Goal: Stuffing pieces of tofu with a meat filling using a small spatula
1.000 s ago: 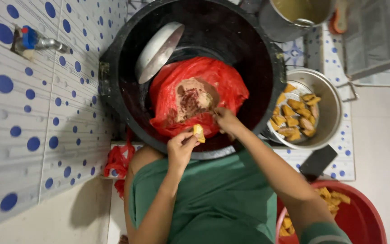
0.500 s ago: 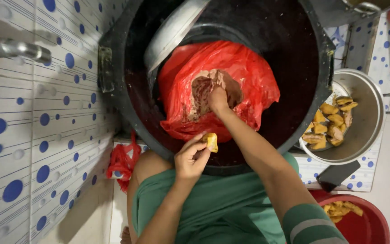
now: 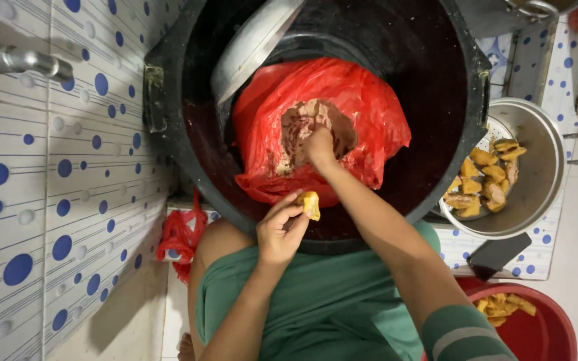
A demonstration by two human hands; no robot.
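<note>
Left hand: pinches a yellow piece over the black tub rim, kept clear of the paste. Right hand: fingers sunk in brown paste inside the red bag; grip hidden. Steel pot of pieces alongside, within reach.

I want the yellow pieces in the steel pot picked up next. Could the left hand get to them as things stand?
Probably not yet. The left hand already holds a yellow piece, and the right arm crosses between it and the steel pot.
</note>
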